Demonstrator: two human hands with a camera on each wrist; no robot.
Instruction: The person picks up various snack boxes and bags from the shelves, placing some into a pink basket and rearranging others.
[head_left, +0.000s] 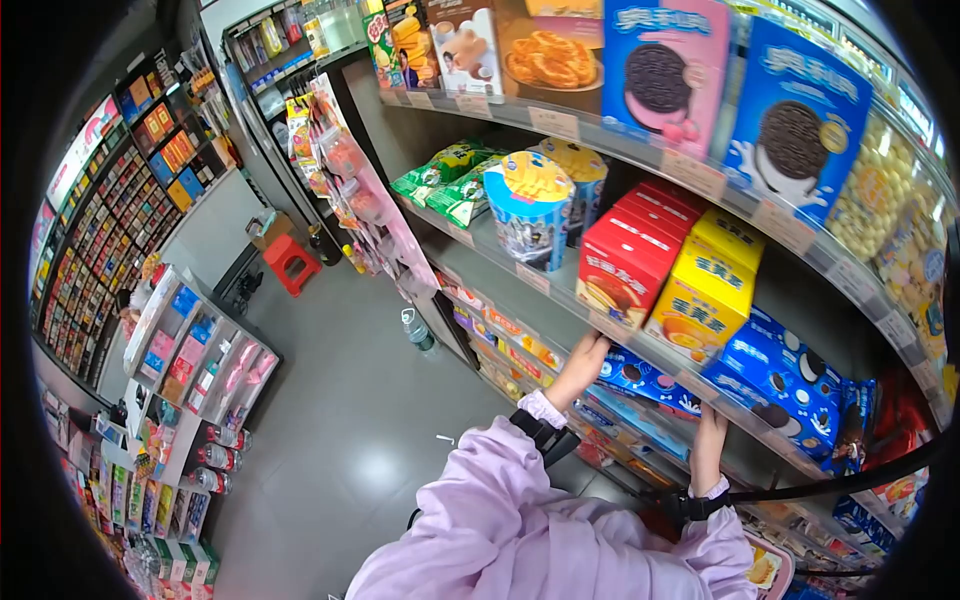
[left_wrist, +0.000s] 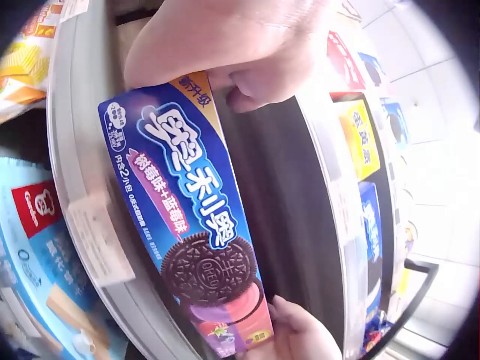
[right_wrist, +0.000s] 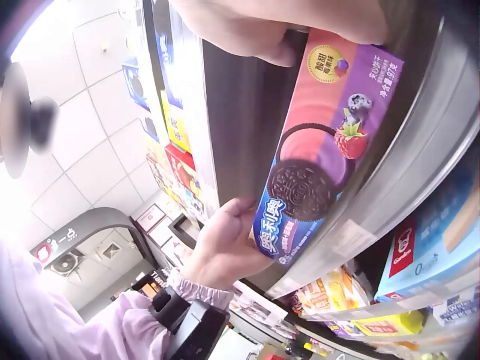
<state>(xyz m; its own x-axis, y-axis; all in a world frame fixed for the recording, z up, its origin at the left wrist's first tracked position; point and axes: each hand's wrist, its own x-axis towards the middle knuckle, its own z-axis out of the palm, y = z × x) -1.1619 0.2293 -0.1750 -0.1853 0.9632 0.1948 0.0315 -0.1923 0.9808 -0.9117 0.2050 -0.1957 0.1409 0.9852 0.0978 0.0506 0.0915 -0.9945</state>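
Note:
A long blue cookie box [head_left: 650, 381] [left_wrist: 184, 180] with pink and purple parts [right_wrist: 330, 90] lies along the lower shelf's front, held at both ends. At its left end, the left hand [head_left: 582, 368] [left_wrist: 225, 45] [right_wrist: 226, 247] grips it with bent fingers, the thumb on the far side. The right hand [head_left: 708, 440] [left_wrist: 300, 336] [right_wrist: 281, 21] holds the opposite end, thumb behind the box. Dark shelf space shows behind it in both wrist views. How far the fingertips wrap around is partly hidden.
Above stand red boxes [head_left: 632, 255], yellow boxes [head_left: 705, 290] and blue cup snacks [head_left: 530, 215]. Blue packs [head_left: 775, 375] lie to the right on the same level. The shelf's front edge with price tags [left_wrist: 101, 240] runs along the box. A red stool [head_left: 291, 262] stands on the floor.

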